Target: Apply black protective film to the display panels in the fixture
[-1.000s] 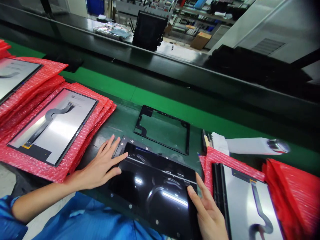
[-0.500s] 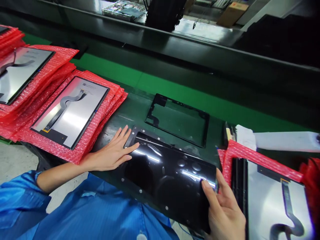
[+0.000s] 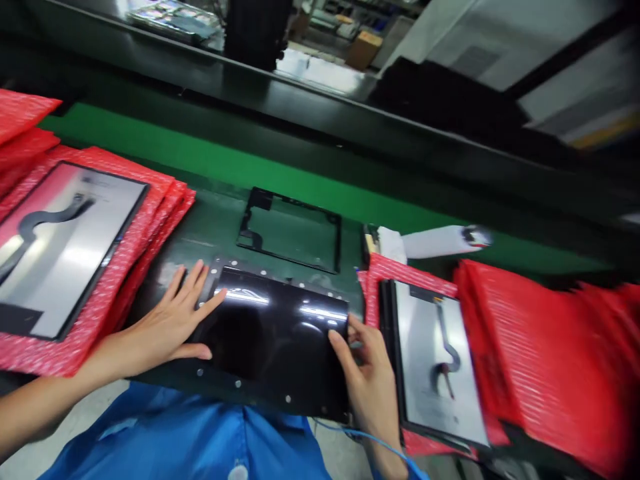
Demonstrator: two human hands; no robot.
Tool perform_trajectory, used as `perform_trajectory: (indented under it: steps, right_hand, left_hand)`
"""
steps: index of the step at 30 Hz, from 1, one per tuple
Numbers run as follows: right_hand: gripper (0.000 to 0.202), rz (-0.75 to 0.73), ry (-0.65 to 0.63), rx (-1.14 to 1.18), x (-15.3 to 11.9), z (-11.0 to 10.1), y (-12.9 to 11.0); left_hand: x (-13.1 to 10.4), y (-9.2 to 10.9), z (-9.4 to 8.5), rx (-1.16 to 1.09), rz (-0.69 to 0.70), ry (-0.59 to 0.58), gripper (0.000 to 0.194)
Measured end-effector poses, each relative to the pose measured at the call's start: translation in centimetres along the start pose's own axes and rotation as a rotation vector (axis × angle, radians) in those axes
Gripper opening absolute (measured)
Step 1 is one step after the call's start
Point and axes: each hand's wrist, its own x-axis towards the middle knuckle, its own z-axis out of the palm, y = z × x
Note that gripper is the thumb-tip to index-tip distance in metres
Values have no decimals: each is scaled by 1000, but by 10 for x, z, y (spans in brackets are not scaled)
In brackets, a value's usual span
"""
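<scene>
In front of me a glossy black screen panel (image 3: 273, 347) lies on a dark plate (image 3: 239, 265) dotted with small round white spots. My left hand (image 3: 175, 323) rests with spread fingers at the plate's left side, its index fingertip at the panel's upper left corner. Thumb and fingers of my right hand (image 3: 367, 370) pinch the panel's right edge, which looks slightly raised. Whether a thin film covers the panel, I cannot tell. Just beyond, a thin black rectangular frame (image 3: 290, 257) lies on the dark green bench.
A silver-backed display (image 3: 100, 233) with a ribbon cable tops red bubble bags (image 3: 165, 220) at left. Another silver-backed display (image 3: 430, 360) lies close to my right hand. More red bags (image 3: 545, 360) are piled at far right, near a white roll (image 3: 435, 241).
The view has swung to the right, so the bench items sit further left. My right hand keeps its pinch on the panel's edge, and the bubble-like marks on its surface no longer show.
</scene>
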Motion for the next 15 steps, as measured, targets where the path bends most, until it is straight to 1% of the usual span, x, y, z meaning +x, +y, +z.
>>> perform_trajectory:
  steps: [1, 3, 5, 7, 9, 12, 15]
  right_hand:
    - [47, -51, -63, -65, 6, -6, 3]
    - [43, -105, -168, -152, 21, -20, 8]
    - [44, -118, -234, -181, 42, -33, 11]
    - [45, -69, -328, -138, 67, -39, 13]
    - [47, 24, -455, -72, 91, -39, 15]
    - [49, 133, -600, -36, 121, -33, 16]
    - [53, 191, -726, -29, 141, -29, 13]
  left_hand:
    - [-1, -1, 3, 38, 3, 15, 94]
    - [0, -2, 10, 87, 14, 50, 90]
    - [3, -1, 15, 103, 2, 104, 79]
    - [11, 3, 17, 102, -63, 168, 64]
    - [21, 8, 16, 105, -149, 216, 57]
    - [35, 15, 14, 107, -212, 224, 64]
    - [41, 15, 18, 93, -210, 236, 73]
